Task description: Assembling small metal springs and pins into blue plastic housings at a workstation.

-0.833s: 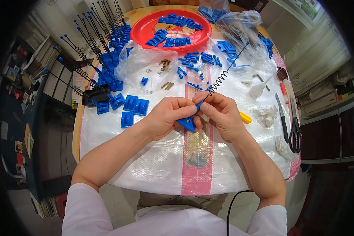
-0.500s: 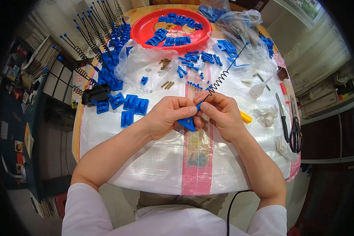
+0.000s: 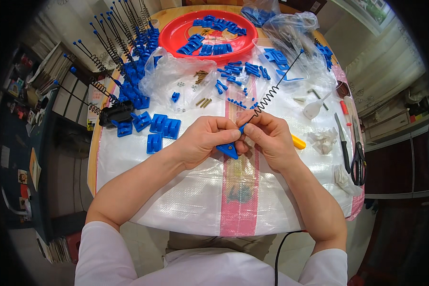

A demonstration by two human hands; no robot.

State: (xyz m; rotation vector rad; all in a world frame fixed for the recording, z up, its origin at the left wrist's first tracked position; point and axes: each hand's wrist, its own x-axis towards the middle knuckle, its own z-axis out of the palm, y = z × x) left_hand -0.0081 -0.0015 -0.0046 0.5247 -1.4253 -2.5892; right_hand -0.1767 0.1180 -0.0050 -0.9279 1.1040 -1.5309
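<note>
Your left hand (image 3: 209, 142) grasps a blue triangular plastic piece (image 3: 229, 151); your right hand (image 3: 267, 138), nearer the black coiled wire (image 3: 267, 102) slanting toward one o'clock, pinches its base.

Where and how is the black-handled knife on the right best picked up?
Probably by its black handle, from above and slightly left: the knife lies with its handle at the near end and its blade pointing away, while the scissors sit close on the handle's right.
</note>
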